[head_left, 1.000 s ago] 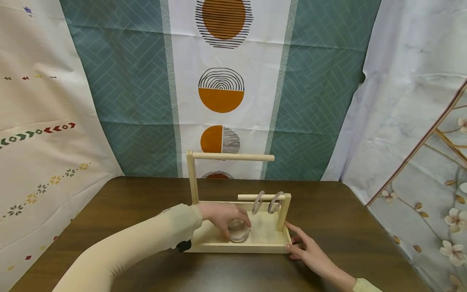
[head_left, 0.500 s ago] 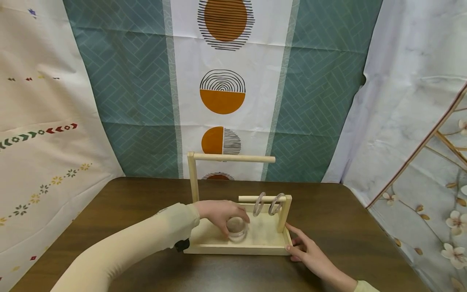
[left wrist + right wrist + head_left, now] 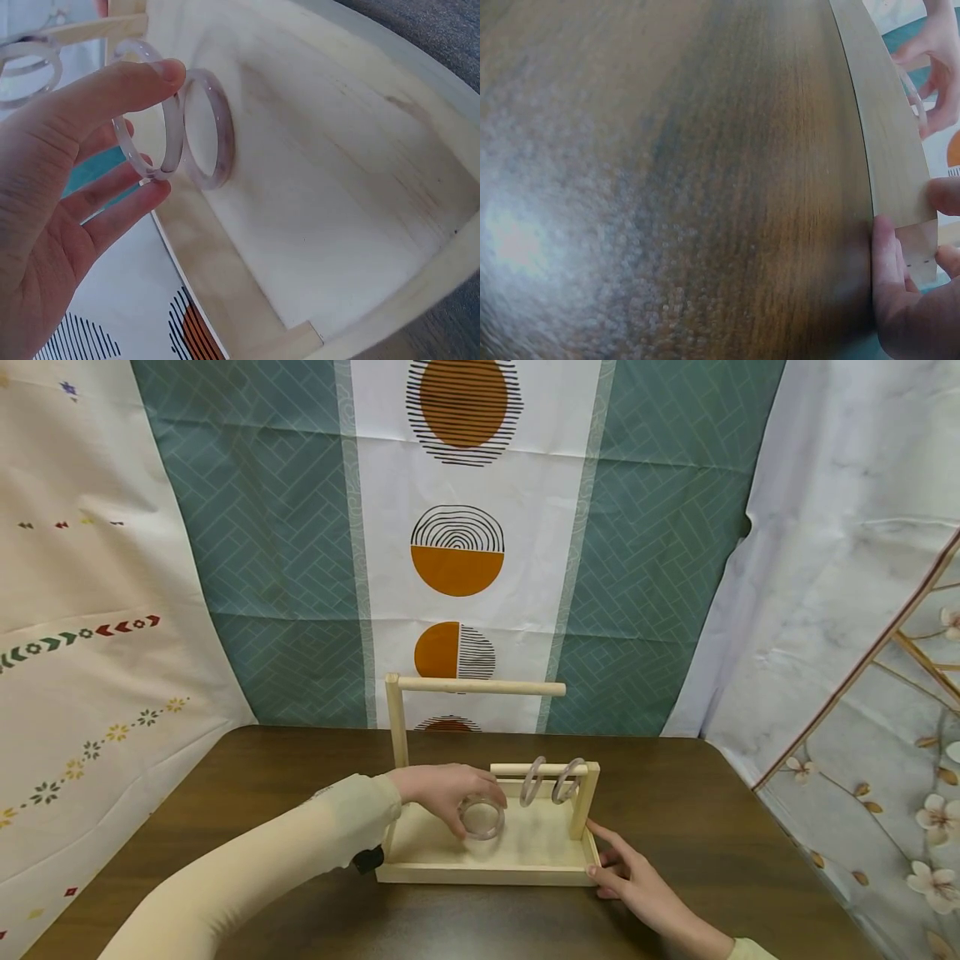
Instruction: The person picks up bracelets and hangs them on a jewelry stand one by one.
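My left hand pinches a pale, translucent bangle between thumb and fingers, raised over the tray of a light wooden stand. Another bangle lies on the tray floor just beyond it, as the left wrist view shows; from the head it is mostly hidden behind the held one. At the tray's right end my right hand grips the front corner, thumb on the front wall and fingers along the side. Two more bangles hang from the stand's short bar.
A tall post on the stand's left carries a long upper bar, its free end pointing right. The stand sits on a dark brown wooden table. Patterned cloths hang behind and at both sides.
My left hand has lifted the bangle and drawn it slightly back and to the left, away from the tray floor. My right hand keeps its grip on the tray corner.
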`<state>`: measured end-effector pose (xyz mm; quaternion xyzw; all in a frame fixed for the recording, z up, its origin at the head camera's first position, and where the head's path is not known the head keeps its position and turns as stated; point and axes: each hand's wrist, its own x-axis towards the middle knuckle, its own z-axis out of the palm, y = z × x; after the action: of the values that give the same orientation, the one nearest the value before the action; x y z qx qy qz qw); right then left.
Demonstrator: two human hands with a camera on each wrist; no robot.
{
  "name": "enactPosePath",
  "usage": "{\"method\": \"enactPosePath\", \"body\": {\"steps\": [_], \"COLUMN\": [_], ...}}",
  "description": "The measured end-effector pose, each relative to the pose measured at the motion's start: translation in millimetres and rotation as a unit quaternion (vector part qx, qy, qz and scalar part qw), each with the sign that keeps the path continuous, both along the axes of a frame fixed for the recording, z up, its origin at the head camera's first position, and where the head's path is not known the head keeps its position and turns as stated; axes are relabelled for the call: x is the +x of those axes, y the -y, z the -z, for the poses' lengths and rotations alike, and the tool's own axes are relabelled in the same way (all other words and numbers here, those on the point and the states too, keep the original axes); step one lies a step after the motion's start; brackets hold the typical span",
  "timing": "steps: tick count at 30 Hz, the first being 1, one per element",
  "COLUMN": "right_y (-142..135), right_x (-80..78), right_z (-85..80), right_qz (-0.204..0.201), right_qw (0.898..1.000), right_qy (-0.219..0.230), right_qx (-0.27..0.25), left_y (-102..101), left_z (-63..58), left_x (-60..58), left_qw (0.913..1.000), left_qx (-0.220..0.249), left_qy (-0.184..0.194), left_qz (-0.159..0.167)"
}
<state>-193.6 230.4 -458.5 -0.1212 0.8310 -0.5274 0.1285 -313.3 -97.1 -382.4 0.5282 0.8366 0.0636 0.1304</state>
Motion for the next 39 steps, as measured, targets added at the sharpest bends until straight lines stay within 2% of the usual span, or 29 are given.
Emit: {"method": "enactPosePath", "body": {"steps": [6, 19, 26, 39], "right_y": [-0.3, -0.7, -0.8, -0.1], "right_x": [-0.2, -0.5, -0.6, -0.1], "right_z": [0.2, -0.3, 1.0, 0.8], "right_qz": [0.001, 0.001, -0.001, 0.003], "right_qw": [1.000, 1.000, 1.000, 1.000], "right_qy": [-0.002, -0.006, -0.003, 0.001], "right_qx": [0.002, 0.001, -0.002, -0.003], "left_y": [7.2, 18.4, 27.3, 38.7], "left_z": [-0.4, -9.1, -9.2, -15.1], "left_x": [-2.7, -4.9, -3.2, -3.0], "left_qw": [0.9995, 0.9971, 0.9913, 0.9820], "left_qx": [0.022, 0.065, 0.109, 0.169], "left_qy": [0.014, 0.004, 0.024, 0.032], "left_qz": [-0.015, -0.041, -0.070, -0.079]}}
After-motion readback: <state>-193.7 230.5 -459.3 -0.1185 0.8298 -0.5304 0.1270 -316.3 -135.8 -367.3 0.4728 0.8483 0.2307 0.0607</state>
